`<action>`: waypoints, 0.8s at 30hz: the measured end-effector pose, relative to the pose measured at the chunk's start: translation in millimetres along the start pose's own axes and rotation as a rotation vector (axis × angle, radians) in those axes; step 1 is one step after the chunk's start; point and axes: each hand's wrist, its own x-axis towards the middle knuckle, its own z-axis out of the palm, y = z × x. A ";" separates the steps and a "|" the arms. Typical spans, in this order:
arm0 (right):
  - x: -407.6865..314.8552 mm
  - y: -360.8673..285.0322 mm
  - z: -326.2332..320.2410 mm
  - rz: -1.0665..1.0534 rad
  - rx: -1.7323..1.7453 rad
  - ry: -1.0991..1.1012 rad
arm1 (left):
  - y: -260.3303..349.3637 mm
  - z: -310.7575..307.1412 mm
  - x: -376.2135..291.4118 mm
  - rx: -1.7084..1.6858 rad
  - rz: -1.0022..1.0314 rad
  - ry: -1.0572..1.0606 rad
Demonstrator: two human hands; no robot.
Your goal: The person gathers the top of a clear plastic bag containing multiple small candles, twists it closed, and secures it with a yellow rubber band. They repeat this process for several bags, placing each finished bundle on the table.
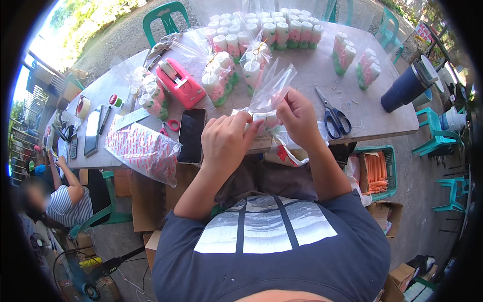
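Observation:
At the table's front edge, a clear plastic bag [274, 85] stands around white pillar candles [268, 120] with pink and green decoration. My left hand [226, 136] grips the bag low on its left side, thumb and fingertips at the candle tops. With thumb and bent fingers, my right hand [298, 115] pinches the gathered plastic on the right. Fingers partly hide the candles. Just beyond are bagged candle sets [219, 81] closed with gold ties. Below my right hand, white packaging with a red print [285, 153] lies near my lap.
Navy-handled scissors [333, 117] lie right, near a blue tumbler [403, 85]. Left are a smartphone [191, 136], pink tape dispenser [181, 83] and printed plastic sheet [141, 145]. More candles [281, 32] stand at the back. A person [71, 200] sits at left; a crate [392, 173] stands right.

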 end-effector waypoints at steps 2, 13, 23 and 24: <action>0.7 -4.4 4.3 -0.233 -0.341 0.049 | 1.1 -2.3 -1.4 -0.014 -0.048 -0.036; -3.9 -4.0 0.3 -0.470 -0.484 -0.069 | 8.0 -6.5 1.6 0.103 -0.018 0.076; 2.4 9.6 -0.3 -0.685 -0.960 -0.043 | 0.0 17.0 4.8 -0.021 -0.060 0.123; 3.0 11.0 0.0 -0.661 -0.928 -0.021 | -0.6 15.0 6.1 -0.133 -0.105 0.105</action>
